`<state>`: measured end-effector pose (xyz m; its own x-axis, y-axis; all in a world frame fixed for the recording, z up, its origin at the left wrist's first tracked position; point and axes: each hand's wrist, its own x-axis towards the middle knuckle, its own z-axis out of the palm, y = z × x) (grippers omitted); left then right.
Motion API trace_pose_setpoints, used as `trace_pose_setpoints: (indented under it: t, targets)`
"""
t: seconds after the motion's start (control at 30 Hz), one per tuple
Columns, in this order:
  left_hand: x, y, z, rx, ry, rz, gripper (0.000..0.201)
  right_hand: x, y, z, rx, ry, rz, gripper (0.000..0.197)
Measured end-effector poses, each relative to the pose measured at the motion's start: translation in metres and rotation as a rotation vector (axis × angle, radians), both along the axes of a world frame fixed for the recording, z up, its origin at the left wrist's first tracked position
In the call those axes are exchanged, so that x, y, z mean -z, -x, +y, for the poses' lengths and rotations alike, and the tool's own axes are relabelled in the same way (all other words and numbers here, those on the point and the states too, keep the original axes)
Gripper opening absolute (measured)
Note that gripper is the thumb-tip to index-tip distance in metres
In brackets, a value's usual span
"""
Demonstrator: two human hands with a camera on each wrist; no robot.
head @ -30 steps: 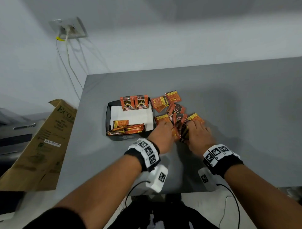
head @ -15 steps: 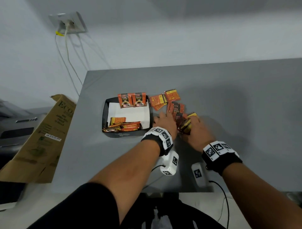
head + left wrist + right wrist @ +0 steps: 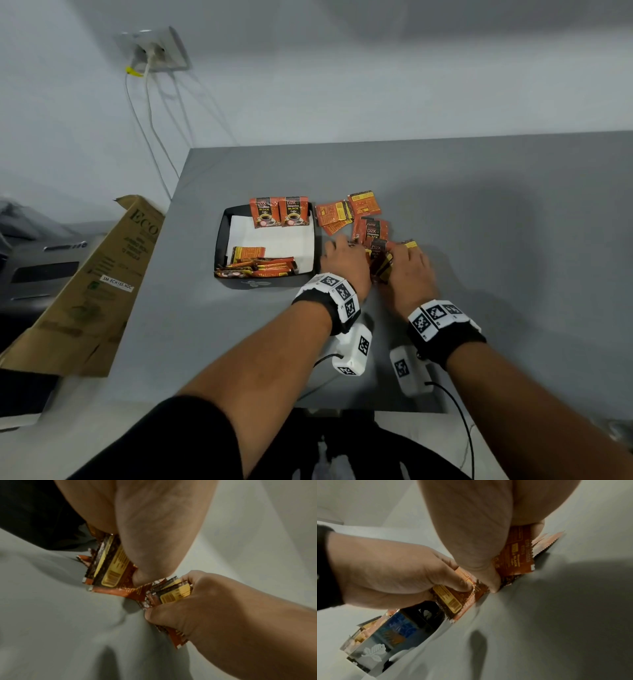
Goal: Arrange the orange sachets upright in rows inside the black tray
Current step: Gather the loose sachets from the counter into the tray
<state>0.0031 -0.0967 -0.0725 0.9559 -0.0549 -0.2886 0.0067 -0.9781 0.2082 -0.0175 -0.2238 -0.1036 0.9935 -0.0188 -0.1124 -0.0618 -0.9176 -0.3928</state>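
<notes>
The black tray [image 3: 221, 240] sits left of centre on the grey table. Two orange sachets [image 3: 279, 212] stand upright at its back wall. Several more [image 3: 260, 267] lean in a low row at its front. Loose sachets [image 3: 346, 212] lie flat just right of the tray. My left hand [image 3: 342, 246] and right hand [image 3: 407, 253] meet over this pile, with a bundle of sachets [image 3: 380, 267] on edge between them. The left hand's fingers [image 3: 447, 577] curl round one stack [image 3: 452, 599]. The right hand [image 3: 197, 601] grips another stack [image 3: 175, 592].
A white paper [image 3: 274, 240] lines the tray floor. A brown cardboard box [image 3: 85, 291] leans off the table's left side. A wall socket with cables [image 3: 154, 51] is behind. The table's near edge [image 3: 342, 407] lies under my wrists.
Both hands have slid away from me into the loose pile. The flat sachets nearest them are now gathered on edge between the hands.
</notes>
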Motion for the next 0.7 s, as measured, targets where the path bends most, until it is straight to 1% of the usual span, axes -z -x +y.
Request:
trace_pose_setpoints:
  t: [0.07, 0.17, 0.2, 0.27, 0.33, 0.4, 0.47, 0.53, 0.57, 0.6, 0.63, 0.7]
  targets:
    - [0.0, 0.002, 0.003, 0.019, 0.068, -0.003, 0.034, -0.002, 0.001, -0.001, 0.005, -0.016, 0.005, 0.057]
    - [-0.001, 0.004, 0.01, 0.011, 0.251, -0.044, 0.034, -0.006, 0.004, -0.006, -0.029, 0.026, 0.055, 0.061]
    - [-0.001, 0.005, 0.012, -0.002, 0.311, -0.051, 0.036, -0.007, 0.003, -0.01, -0.031, 0.041, 0.07, 0.061]
    - [-0.003, 0.008, 0.017, -0.065, 0.393, -0.048, 0.04, -0.01, 0.0, -0.018, 0.002, -0.009, 0.091, 0.061]
    - [-0.002, 0.01, 0.018, -0.136, 0.368, -0.013, 0.051, -0.015, -0.007, -0.029, 0.094, -0.129, 0.09, 0.057]
    - [0.004, 0.014, 0.015, -0.17, 0.271, 0.031, 0.059, -0.021, -0.016, -0.041, 0.161, -0.244, 0.089, 0.045]
    - [0.011, 0.017, 0.01, -0.168, 0.165, 0.035, 0.065, -0.026, -0.024, -0.049, 0.184, -0.335, 0.131, 0.038]
    - [0.018, 0.021, 0.007, -0.134, 0.109, 0.008, 0.078, -0.032, -0.028, -0.053, 0.199, -0.406, 0.135, 0.036]
    - [0.02, 0.022, 0.005, -0.114, 0.091, 0.007, 0.085, -0.033, -0.029, -0.053, 0.193, -0.419, 0.14, 0.037]
    - [0.023, 0.022, 0.003, -0.102, 0.075, 0.009, 0.09, -0.035, -0.028, -0.051, 0.175, -0.384, 0.166, 0.039]
    - [0.024, 0.022, 0.002, -0.104, 0.071, 0.014, 0.09, -0.034, -0.026, -0.048, 0.148, -0.336, 0.187, 0.042]
    - [0.025, 0.019, 0.0, -0.113, 0.071, 0.01, 0.08, -0.027, -0.022, -0.039, 0.078, -0.247, 0.207, 0.051]
